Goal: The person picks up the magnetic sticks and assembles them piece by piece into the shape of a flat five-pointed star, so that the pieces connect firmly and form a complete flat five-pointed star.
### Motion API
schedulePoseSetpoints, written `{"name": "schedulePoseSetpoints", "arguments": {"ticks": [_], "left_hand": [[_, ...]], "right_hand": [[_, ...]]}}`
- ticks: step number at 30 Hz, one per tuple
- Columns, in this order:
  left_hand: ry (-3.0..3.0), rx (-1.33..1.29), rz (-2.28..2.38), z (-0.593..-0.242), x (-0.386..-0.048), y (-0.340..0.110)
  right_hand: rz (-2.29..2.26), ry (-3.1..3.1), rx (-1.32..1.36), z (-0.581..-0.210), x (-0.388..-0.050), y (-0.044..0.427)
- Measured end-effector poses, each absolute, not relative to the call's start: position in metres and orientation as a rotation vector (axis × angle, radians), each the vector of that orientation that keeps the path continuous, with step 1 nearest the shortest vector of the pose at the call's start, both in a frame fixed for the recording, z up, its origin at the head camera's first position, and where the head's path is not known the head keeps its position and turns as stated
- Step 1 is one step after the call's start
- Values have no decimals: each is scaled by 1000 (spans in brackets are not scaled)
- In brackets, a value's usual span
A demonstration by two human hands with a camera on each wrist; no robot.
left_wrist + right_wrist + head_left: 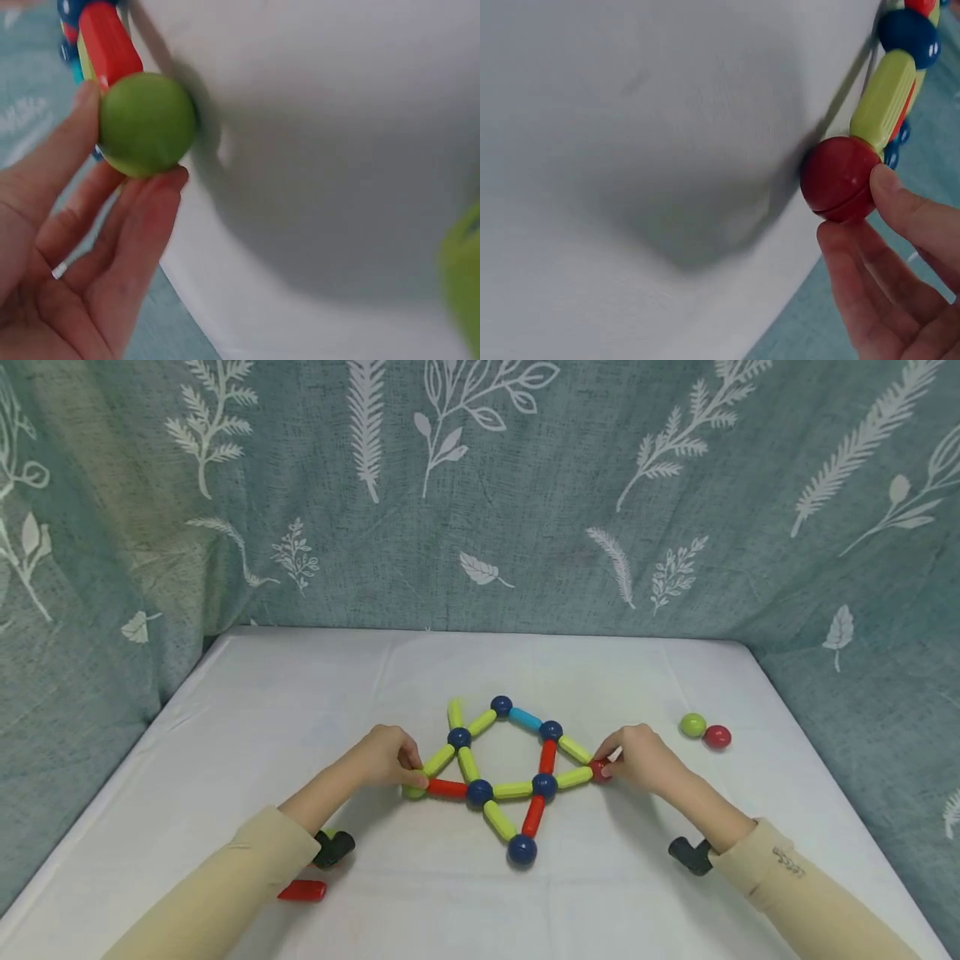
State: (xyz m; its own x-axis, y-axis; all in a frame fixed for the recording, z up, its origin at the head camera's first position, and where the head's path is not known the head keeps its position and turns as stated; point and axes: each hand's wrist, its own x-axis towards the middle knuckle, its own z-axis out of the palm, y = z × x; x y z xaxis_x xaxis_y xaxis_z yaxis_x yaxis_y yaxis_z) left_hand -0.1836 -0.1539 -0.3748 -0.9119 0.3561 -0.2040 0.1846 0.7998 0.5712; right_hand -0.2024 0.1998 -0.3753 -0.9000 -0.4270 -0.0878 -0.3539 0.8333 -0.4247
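Note:
A flat frame of magnetic rods and balls lies on the table, with several dark blue balls (544,786), yellow-green rods (513,791), red rods (533,817) and one light blue rod (525,719). At its left corner, my left hand (386,758) pinches a green ball (148,124) between thumb and fingers; a red rod (109,43) joins that ball. On the opposite corner, my right hand (641,760) holds a dark red ball (840,178) by thumb and fingertips, where two yellow-green rods meet. One yellow-green rod (455,714) has a free far end.
A loose green ball (692,725) and a red ball (717,737) sit together on the right. By my left sleeve lie a red rod (303,891) and a black piece (333,850). Another black piece (690,856) shows beside my right wrist. A curtain (480,493) hangs behind the table.

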Motion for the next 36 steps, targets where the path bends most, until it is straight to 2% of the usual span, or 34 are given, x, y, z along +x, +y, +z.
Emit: {"name": "schedulePoseSetpoints", "arguments": {"ticks": [5, 12, 21, 30, 36], "left_hand": [[2716, 463, 819, -378, -164, -142], [2722, 356, 831, -380, -147, -120], [2733, 308, 742, -376, -136, -103], [2725, 428, 669, -371, -133, -110], [2724, 494, 627, -360, -136, -144]], "right_hand": [[-579, 2863, -578, -374, -224, 198], [-561, 2843, -516, -372, -245, 197], [-573, 2797, -495, -371, -255, 197], [-590, 2784, -516, -371, -257, 197], [-626, 2777, -556, -371, -256, 199]]}}
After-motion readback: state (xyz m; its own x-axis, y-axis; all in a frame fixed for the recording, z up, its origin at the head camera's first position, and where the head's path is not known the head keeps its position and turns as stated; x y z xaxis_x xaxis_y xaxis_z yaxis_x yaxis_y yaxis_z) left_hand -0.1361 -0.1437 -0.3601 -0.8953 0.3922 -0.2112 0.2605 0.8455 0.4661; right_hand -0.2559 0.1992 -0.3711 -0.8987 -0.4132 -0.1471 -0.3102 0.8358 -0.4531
